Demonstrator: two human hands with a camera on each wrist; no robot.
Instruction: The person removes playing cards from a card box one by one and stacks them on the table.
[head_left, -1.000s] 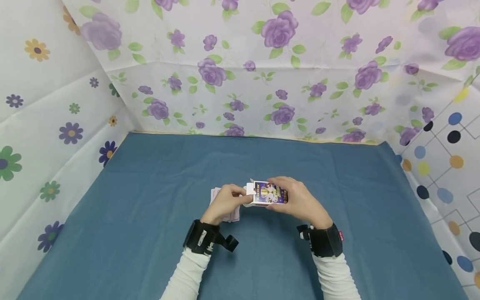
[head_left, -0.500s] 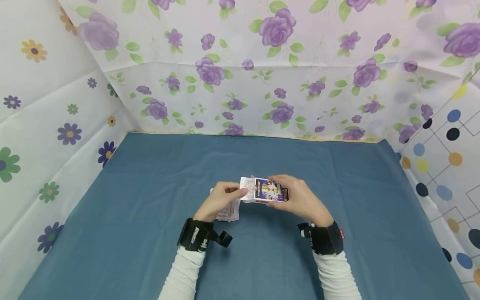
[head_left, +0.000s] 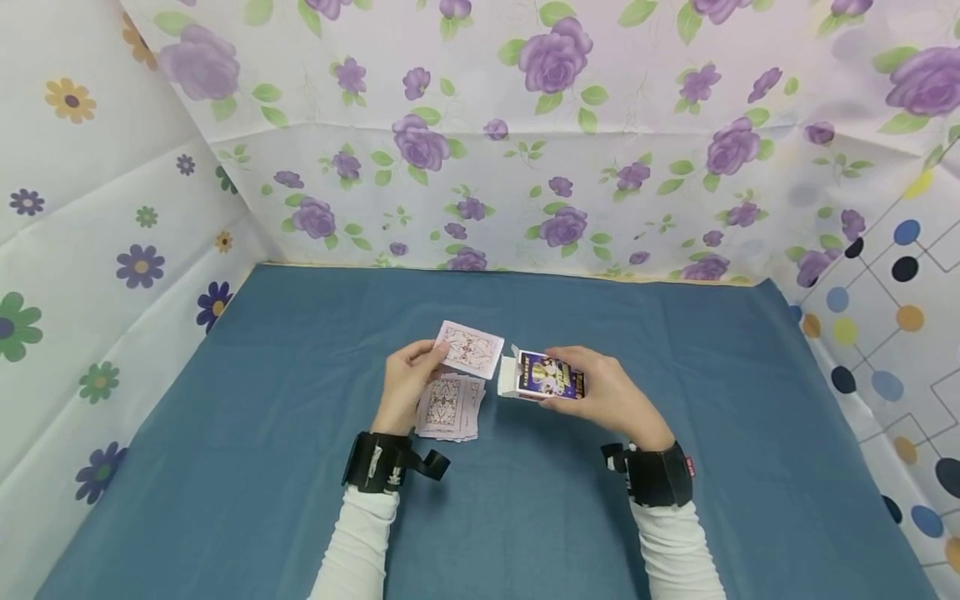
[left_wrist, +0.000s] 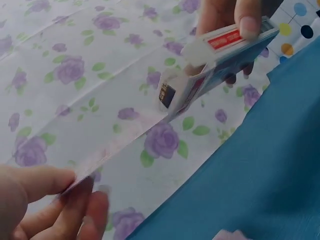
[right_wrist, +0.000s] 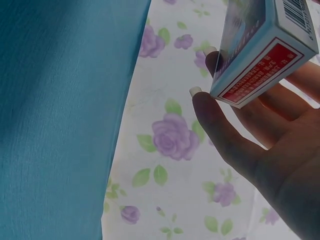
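Between thumb and fingers my left hand (head_left: 407, 379) pinches a playing card (head_left: 471, 350) with a patterned reddish back; whether it is one card or a few stuck together I cannot tell. The left wrist view shows this card (left_wrist: 120, 145) almost edge-on. A pile of playing cards (head_left: 450, 407) lies face down on the cloth just below it, slightly fanned. My right hand (head_left: 611, 392) grips a purple and white card box (head_left: 551, 375) by its sides, the flap end facing left. In the right wrist view the box's closed end (right_wrist: 262, 70) shows a red label.
A blue cloth (head_left: 300, 350) covers the table. Behind it hangs a sheet with purple roses (head_left: 558, 58); patterned sheets (head_left: 67, 242) also line the left and right sides. Black straps (head_left: 378, 462) are round both wrists.
The card, partly inside the box half a second ago, has come out to the left and turned up with my left hand. The pile below is more exposed. The box has shifted slightly right.
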